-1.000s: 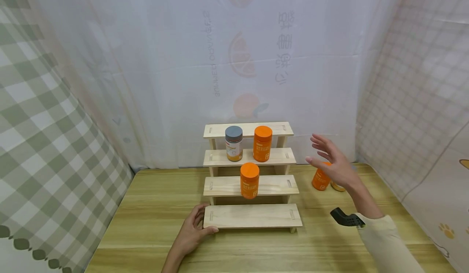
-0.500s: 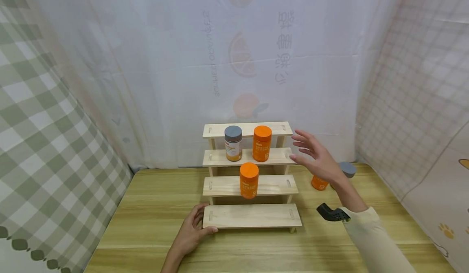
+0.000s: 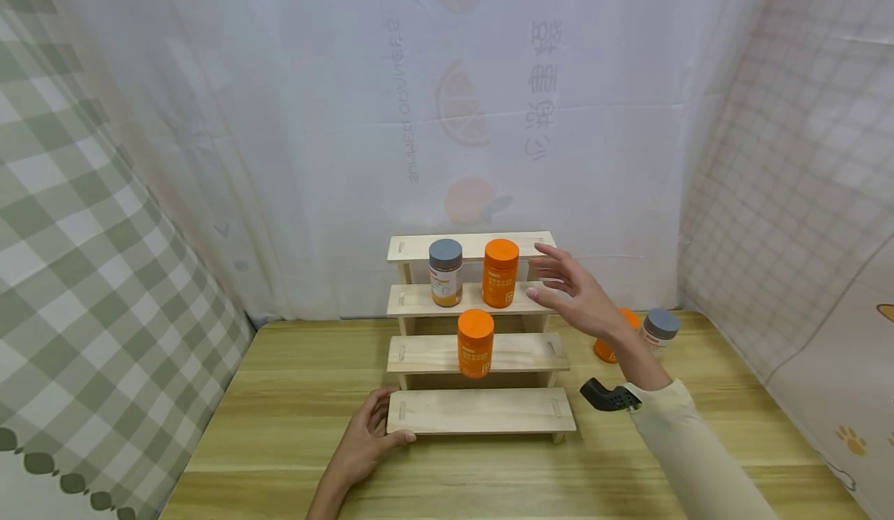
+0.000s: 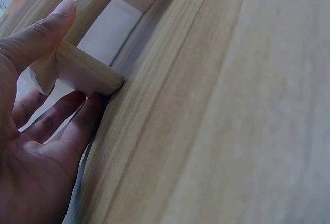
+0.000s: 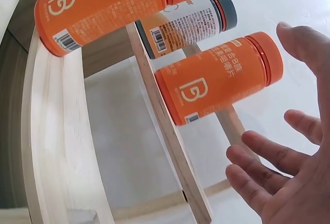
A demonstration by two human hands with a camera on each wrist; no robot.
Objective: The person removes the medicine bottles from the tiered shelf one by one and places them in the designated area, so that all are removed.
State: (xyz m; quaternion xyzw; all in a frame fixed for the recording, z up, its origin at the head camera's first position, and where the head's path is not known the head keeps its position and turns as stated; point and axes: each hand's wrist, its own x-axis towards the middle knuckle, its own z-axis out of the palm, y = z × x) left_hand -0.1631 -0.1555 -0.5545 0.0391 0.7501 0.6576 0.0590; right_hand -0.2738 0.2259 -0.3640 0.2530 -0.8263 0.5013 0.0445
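Observation:
A stepped wooden display rack point(image 3: 482, 413) stands on the table. My left hand point(image 3: 362, 444) holds the left end of its lowest step, the thumb over the front corner and the fingers at the side. The left wrist view shows those fingertips against the step's leg point(image 4: 85, 69). On the second-highest step stand a grey-lidded supplement bottle point(image 3: 446, 275) and an orange supplement bottle point(image 3: 500, 278). Another orange bottle point(image 3: 476, 347) occupies the step below. My right hand point(image 3: 576, 296) hovers just right of the upper orange bottle, its spread fingers holding nothing and apart from it point(image 5: 289, 167).
Right of the rack, partly behind my right forearm, an orange bottle point(image 3: 606, 349) and a grey-lidded bottle point(image 3: 661, 327) stand on the wooden table point(image 3: 293, 396). A white printed curtain point(image 3: 314, 155) hangs close behind the rack, with checked cloth at both sides.
My right hand has moved left, from above the bottles on the table to beside the upper orange bottle on the rack. The left hand has stayed at the lowest step.

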